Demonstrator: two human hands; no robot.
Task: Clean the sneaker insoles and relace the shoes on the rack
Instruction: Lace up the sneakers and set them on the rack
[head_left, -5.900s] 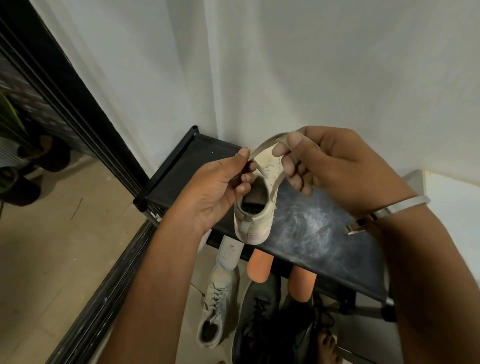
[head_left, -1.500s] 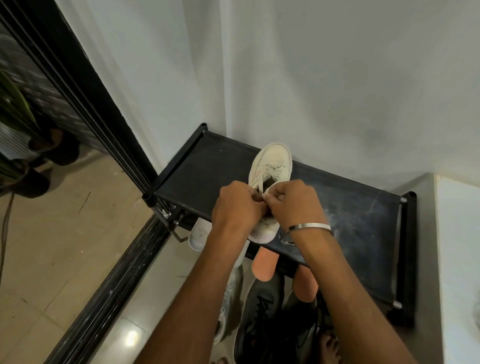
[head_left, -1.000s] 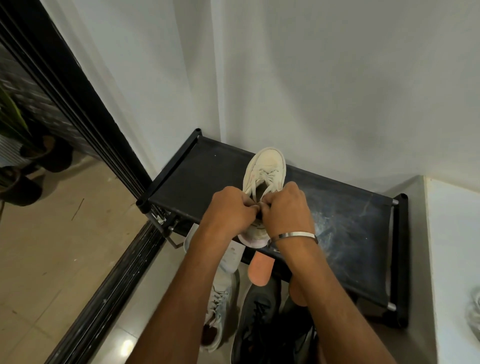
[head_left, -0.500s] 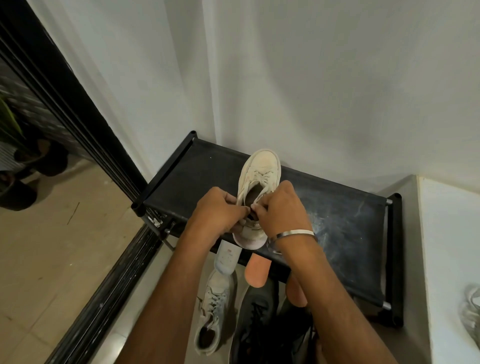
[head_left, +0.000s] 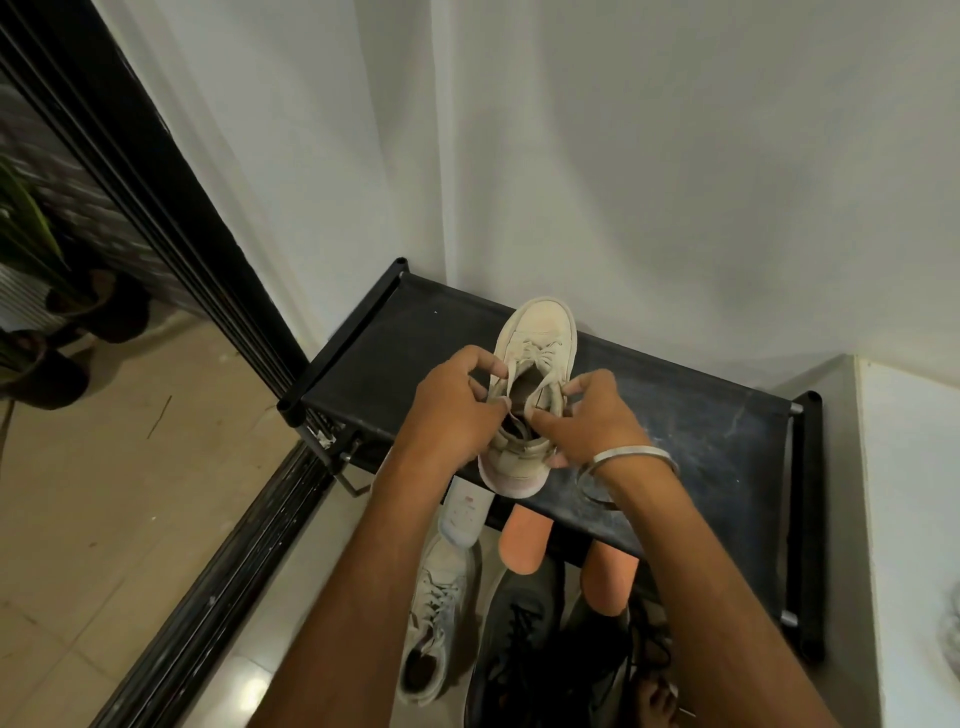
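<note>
Gripping sneaker (head_left: 540, 332) collar w/ left hand (head_left: 451, 410), right hand (head_left: 584, 423), atop rack (head_left: 727, 431).

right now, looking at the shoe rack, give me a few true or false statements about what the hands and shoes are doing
1. The beige sneaker stands on the top shelf of the black rack. True.
2. The sneaker's toe points toward the person. False: the toe points at the wall, the heel toward the person.
3. Both the left hand and the right hand are at the sneaker's opening, fingers pinching the laces. True.
4. The metal bangle is on the left wrist. False: it is on the right wrist.
5. Two orange insoles stick out below the top shelf. True.
6. The floor below the rack holds no shoes. False: a white high-top and a black shoe lie there.
</note>
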